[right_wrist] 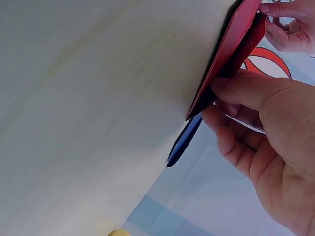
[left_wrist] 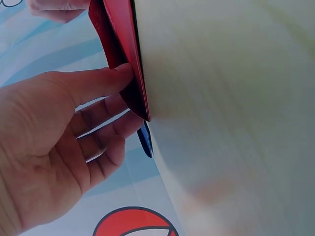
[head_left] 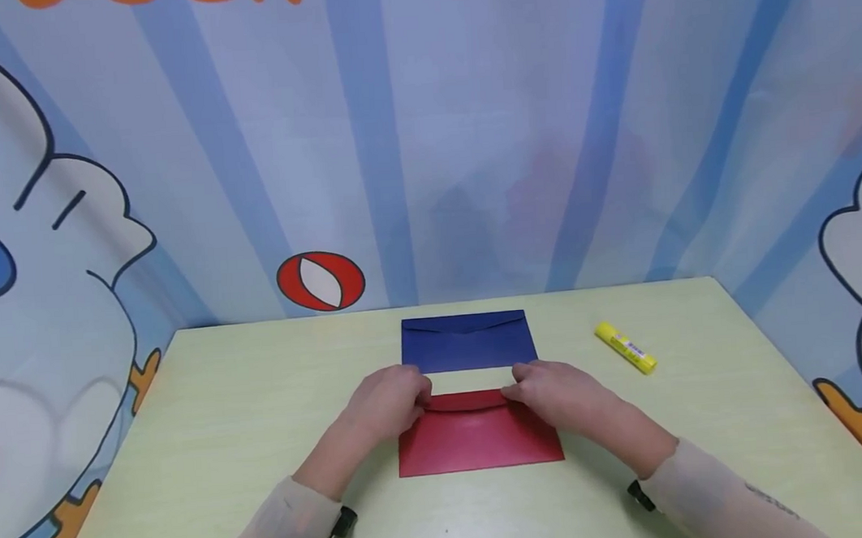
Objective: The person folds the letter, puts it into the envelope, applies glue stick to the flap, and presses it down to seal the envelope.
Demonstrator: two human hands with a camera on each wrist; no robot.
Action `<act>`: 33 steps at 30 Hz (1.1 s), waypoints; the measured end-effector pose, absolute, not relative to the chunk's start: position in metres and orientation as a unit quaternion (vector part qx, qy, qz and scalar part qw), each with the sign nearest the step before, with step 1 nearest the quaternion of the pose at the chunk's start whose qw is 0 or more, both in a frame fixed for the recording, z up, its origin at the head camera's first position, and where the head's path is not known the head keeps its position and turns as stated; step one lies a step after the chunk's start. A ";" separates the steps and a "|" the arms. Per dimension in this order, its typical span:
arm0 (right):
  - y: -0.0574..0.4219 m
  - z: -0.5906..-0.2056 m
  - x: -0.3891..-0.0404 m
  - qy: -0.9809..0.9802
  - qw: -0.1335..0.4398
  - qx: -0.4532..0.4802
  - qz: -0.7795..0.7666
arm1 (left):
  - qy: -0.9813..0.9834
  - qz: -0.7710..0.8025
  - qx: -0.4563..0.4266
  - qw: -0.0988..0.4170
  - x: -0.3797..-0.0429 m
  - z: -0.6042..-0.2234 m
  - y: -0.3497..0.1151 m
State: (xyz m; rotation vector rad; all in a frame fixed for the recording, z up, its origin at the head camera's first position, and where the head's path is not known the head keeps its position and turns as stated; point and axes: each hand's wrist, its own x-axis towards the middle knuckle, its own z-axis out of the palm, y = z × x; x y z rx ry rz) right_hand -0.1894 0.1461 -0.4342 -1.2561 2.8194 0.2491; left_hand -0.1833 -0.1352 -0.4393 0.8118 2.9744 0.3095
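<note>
A red envelope (head_left: 480, 445) lies on the table in the head view, its flap along the far edge and standing partly lifted. My left hand (head_left: 390, 399) pinches its far left corner, thumb on the near side and fingers behind, as the left wrist view shows on the red envelope (left_wrist: 129, 29). At the far right corner my right hand (head_left: 558, 391) holds it the same way; the right wrist view has the thumb against the red envelope (right_wrist: 231, 49). Just beyond both hands lies a dark blue envelope (head_left: 468, 351), its flap folded down.
A yellow glue stick (head_left: 625, 348) lies on the pale table (head_left: 276, 391) to the right of the blue envelope. Behind the table's far edge hangs a blue striped backdrop (head_left: 461, 137) with cartoon figures.
</note>
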 end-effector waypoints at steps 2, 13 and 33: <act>0.145 -0.434 -0.188 0.912 0.027 -0.402 0.079 | 0.960 0.095 0.262 0.024 -0.181 -0.439 -0.135; 0.144 -0.433 -0.180 0.918 0.047 -0.387 0.071 | 0.966 0.031 0.254 0.039 -0.163 -0.435 -0.128; 0.125 -0.439 -0.166 0.895 0.020 -0.443 0.042 | 0.962 -0.026 0.245 0.115 -0.142 -0.427 -0.107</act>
